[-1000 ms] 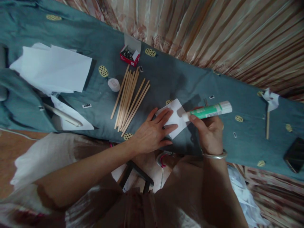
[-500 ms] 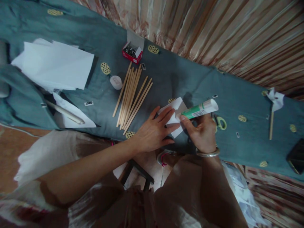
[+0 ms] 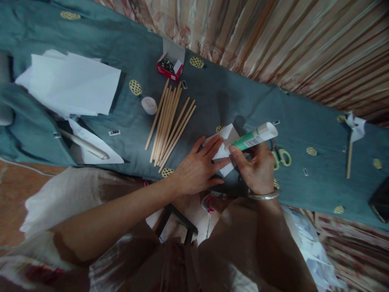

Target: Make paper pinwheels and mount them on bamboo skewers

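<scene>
A small piece of folded white paper [image 3: 230,134] lies on the cloth-covered table under both hands. My left hand [image 3: 199,168] rests on its left part with the fingers spread, pressing it against the cloth. In my right hand [image 3: 258,168] is a green and white glue stick [image 3: 253,137], tilted, with its lower end at the middle of the paper. The thumb and fingers hide that tip, so I cannot see exactly how it meets the sheet. Green-handled scissors [image 3: 283,157] lie just right of my right hand, partly covered by it.
Several wooden sticks [image 3: 165,125] lie left of the paper, below an open red box of metal pins [image 3: 170,69]. A white oval object [image 3: 149,105] sits beside them. White sheets [image 3: 75,81] are stacked at left. A paper pinwheel [image 3: 355,126] on a stick and a dark object [image 3: 379,200] are at right.
The glue stick and my right hand have shifted slightly left and up, showing more of the scissors. My left hand stays in place on the paper.
</scene>
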Tool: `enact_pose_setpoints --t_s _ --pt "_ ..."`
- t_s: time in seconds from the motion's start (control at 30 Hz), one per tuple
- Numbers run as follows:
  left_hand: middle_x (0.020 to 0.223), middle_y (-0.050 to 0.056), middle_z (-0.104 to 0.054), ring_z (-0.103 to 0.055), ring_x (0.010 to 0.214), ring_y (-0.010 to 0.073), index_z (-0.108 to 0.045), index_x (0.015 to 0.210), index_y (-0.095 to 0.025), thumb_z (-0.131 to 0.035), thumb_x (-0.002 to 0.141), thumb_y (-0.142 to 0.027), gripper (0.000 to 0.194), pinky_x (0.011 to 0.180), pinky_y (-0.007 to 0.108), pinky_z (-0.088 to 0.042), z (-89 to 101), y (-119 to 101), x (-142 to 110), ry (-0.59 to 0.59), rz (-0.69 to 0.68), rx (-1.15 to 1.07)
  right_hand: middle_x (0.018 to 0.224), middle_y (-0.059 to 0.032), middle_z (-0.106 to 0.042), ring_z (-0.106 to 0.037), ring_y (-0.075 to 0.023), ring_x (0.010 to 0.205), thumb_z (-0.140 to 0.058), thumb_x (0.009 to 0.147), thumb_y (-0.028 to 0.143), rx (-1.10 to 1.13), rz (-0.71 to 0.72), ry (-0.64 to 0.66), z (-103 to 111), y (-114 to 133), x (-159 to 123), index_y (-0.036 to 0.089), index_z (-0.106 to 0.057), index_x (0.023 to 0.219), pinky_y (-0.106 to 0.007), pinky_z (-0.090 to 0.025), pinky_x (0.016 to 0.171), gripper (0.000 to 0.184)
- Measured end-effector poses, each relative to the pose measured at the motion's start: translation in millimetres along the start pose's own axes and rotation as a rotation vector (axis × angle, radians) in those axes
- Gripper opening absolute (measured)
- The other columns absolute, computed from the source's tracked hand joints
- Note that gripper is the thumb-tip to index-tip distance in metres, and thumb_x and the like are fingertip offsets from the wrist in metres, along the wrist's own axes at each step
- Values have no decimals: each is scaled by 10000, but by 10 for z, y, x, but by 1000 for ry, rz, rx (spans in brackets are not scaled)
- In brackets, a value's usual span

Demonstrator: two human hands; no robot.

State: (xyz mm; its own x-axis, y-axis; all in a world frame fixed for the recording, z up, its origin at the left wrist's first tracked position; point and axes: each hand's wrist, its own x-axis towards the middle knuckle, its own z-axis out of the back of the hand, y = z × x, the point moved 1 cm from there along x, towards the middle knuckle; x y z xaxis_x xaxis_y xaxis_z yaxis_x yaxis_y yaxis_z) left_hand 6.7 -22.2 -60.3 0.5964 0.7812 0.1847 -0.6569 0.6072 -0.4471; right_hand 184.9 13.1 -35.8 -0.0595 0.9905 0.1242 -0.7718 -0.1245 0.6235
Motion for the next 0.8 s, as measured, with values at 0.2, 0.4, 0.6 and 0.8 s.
enact_pose_setpoints --t_s 0.2,0.4,0.6,0.8 --pt "1544 222 -345 -261 1461 385 -534 1342 -203 -684 831 -468 595 1137 620 -238 -1 -1 -2 6 4 -12 814 -65 -703 -667 -228 747 -669 809 512 1 -4 1 -18 19 6 179 -611 964 -377 -520 707 371" --pt "1547 226 -337 -258 1462 389 -541 1332 -199 -682 830 -475 590 1135 619 -239 -7 2 -3 1 0 -10 788 -59 -716 -663 -227 702 -660 805 530 -25 4 4 -27 62 26 196 -620 952 -360 -506 645 368" --pt "1543 228 -346 -278 1452 395 -547 1329 -199 -697 820 -465 594 1128 621 -251 -9 4 -6 5 4 -13 759 -49 -714 -647 -216 640 -652 805 529 -70 33 25 -11 93 31 208 -622 934 -335 -480 569 347" --pt "1540 212 -361 -282 1453 389 -547 1329 -203 -688 824 -477 592 1132 621 -254 -20 4 -5 -2 1 -6 742 -46 -707 -648 -215 624 -647 806 520 -88 66 48 -3 119 23 209 -621 916 -336 -491 572 331"
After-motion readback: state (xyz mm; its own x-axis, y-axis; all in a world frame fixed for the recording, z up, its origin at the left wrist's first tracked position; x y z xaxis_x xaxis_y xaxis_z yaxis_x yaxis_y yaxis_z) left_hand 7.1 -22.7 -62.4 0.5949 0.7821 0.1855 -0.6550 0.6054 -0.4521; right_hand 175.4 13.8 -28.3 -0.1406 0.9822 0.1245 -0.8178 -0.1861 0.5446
